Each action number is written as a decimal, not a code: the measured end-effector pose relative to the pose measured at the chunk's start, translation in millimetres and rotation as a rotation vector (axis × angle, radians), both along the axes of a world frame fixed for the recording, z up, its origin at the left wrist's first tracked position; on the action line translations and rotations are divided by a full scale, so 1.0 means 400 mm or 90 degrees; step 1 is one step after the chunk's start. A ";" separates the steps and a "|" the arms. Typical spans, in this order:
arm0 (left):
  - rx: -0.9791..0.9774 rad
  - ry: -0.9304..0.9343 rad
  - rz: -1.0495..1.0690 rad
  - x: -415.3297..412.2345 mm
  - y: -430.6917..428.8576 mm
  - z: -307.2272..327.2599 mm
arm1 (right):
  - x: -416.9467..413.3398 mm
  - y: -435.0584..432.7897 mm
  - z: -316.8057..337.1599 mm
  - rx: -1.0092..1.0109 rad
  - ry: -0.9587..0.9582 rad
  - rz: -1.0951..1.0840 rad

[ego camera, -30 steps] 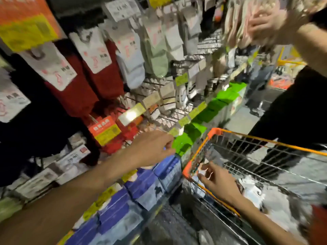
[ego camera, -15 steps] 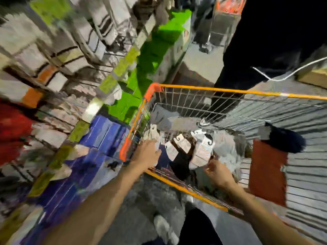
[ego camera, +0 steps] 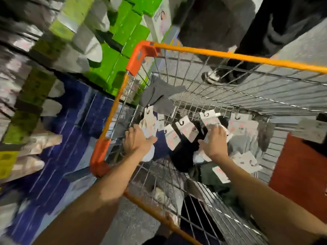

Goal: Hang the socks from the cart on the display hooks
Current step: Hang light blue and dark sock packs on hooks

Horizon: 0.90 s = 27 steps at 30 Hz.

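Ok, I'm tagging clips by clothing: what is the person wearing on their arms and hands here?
Nothing visible: both forearms are bare up to the frame edge, with no sleeves in view. The left hand and right hand are ungloved, and neither wrist shows a watch or band. Rings are too blurred to judge.

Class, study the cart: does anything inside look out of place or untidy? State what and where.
Yes. The carded socks lie jumbled at all angles on the floor of the cart, not stacked. One grey sock sits apart from the heap, bunched against the wire at the far left corner.
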<state>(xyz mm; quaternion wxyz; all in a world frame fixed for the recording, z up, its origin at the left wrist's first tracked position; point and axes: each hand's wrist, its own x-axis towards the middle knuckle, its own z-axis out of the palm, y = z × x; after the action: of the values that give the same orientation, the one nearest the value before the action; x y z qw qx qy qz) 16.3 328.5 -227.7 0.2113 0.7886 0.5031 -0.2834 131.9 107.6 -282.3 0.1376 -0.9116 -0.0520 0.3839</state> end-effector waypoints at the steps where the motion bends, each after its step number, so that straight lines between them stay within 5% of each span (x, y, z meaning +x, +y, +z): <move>1: 0.005 0.012 -0.022 0.005 0.001 -0.006 | 0.008 -0.001 -0.018 -0.014 -0.001 -0.011; 4: -0.010 0.025 -0.066 0.013 -0.004 -0.030 | 0.023 -0.003 -0.058 -0.066 -0.023 0.033; 7: 0.001 0.023 -0.088 0.021 -0.001 -0.044 | 0.035 0.013 -0.073 -0.110 -0.086 0.311; 9: 0.003 0.011 -0.071 0.032 0.004 -0.037 | 0.055 0.039 -0.091 -0.081 -0.018 0.361; 17: -0.123 -0.038 0.090 0.048 0.002 -0.003 | 0.093 0.117 -0.165 -0.010 0.197 0.179; 22: -0.146 -0.033 0.148 0.055 0.020 -0.025 | 0.090 0.128 -0.139 -0.062 0.285 0.267; 27: -0.144 -0.030 0.142 0.045 0.030 -0.031 | 0.011 0.118 -0.141 0.122 0.400 0.111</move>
<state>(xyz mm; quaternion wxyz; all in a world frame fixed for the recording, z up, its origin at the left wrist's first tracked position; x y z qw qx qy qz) 34.2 340.5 -239.9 0.3404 0.7053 0.5477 -0.2943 136.2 154.7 -338.8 0.1983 -0.7237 -0.1210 0.6498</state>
